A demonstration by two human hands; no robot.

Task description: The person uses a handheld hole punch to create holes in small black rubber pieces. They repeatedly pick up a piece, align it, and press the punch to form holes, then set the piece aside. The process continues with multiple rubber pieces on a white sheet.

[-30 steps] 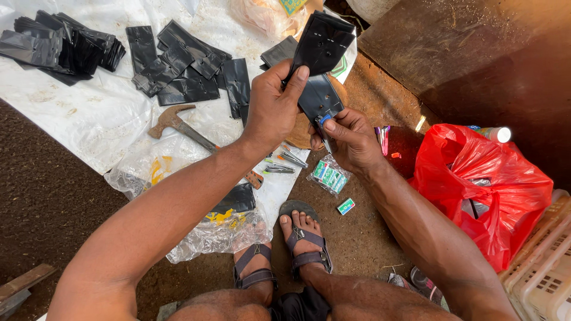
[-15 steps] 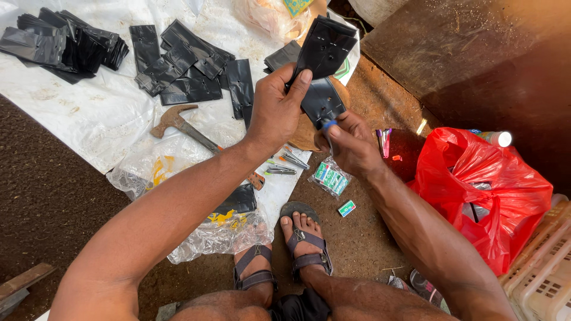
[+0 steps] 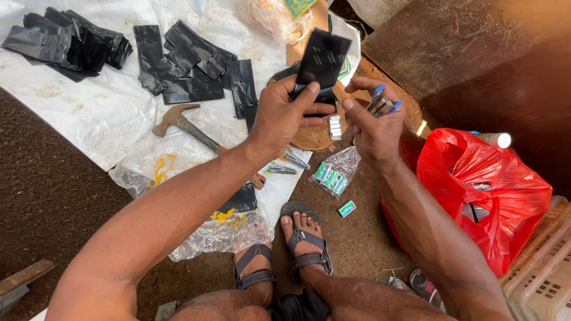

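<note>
Far to your left, a heap of flat black plastic pouches (image 3: 65, 44) lay on the white woven plastic sheet (image 3: 95, 119), with a second loose spread of the same pouches (image 3: 190, 74) nearer the middle. Any gust or a careless knee could have scattered them onto the dirt. Below them lay a rusty claw hammer with a wooden handle (image 3: 187, 128), its handle running under your forearm; a dropped elbow might have knocked it.

Your left hand (image 3: 279, 116) gripped one flat black plastic pouch (image 3: 321, 65) upright, thumb on its face and fingers behind. The hold looked to sit low on the pouch, so its top could have flopped over or the mouth stayed shut.

Your right hand (image 3: 375, 128) was closed around a small bundle of thin metal pieces with blue tips (image 3: 380, 102), pinched near the fingertips, just beside the pouch. They seemed loosely bunched, so some could have slipped and dropped near your sandalled feet (image 3: 285, 249).

A clear bag of small green packets (image 3: 333, 175) lay below that hand, and a crumpled red plastic bag (image 3: 482, 190) sat at your far right.
</note>
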